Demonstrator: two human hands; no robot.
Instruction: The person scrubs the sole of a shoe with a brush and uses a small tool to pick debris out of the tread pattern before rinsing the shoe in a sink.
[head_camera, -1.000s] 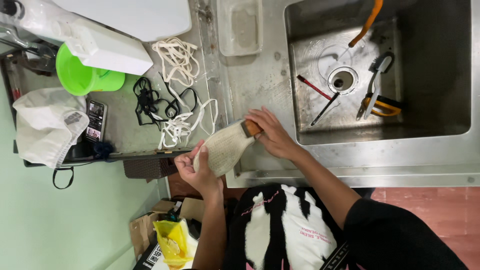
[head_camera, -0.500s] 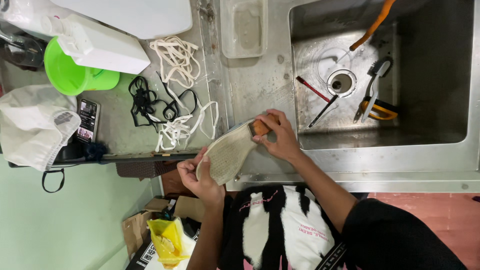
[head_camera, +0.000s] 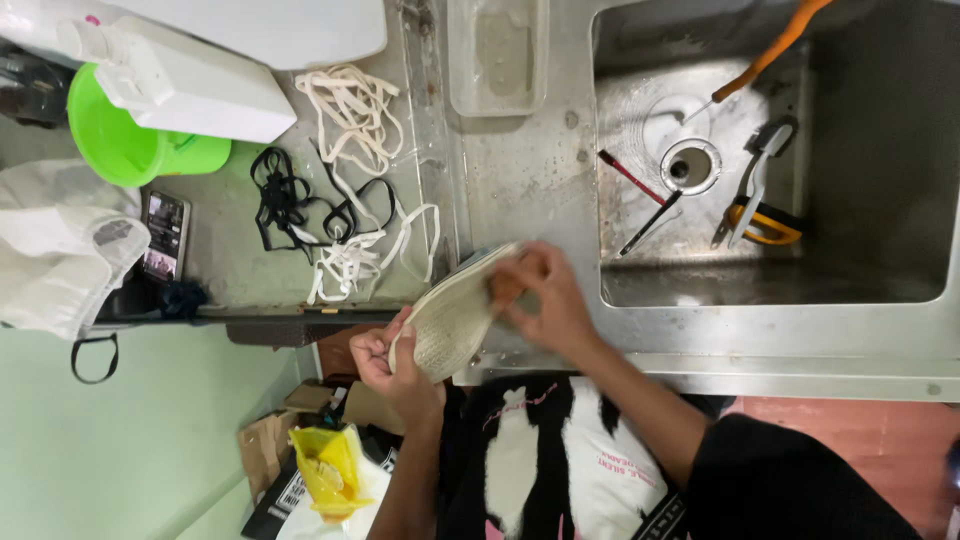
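A single head camera looks straight down from above, fairly close to the hands, taking in the counter (head_camera: 230, 260) at left and the sink (head_camera: 780, 250) at right.

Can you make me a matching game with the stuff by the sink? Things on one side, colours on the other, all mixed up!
Things:
1. bucket
2. long-handled tool in the sink
3. tangled laces beside the phone
4. insole in the hands

Colours:
A. black
B. cream
C. green
D. orange

Pairs: 1-C, 2-D, 3-A, 4-B
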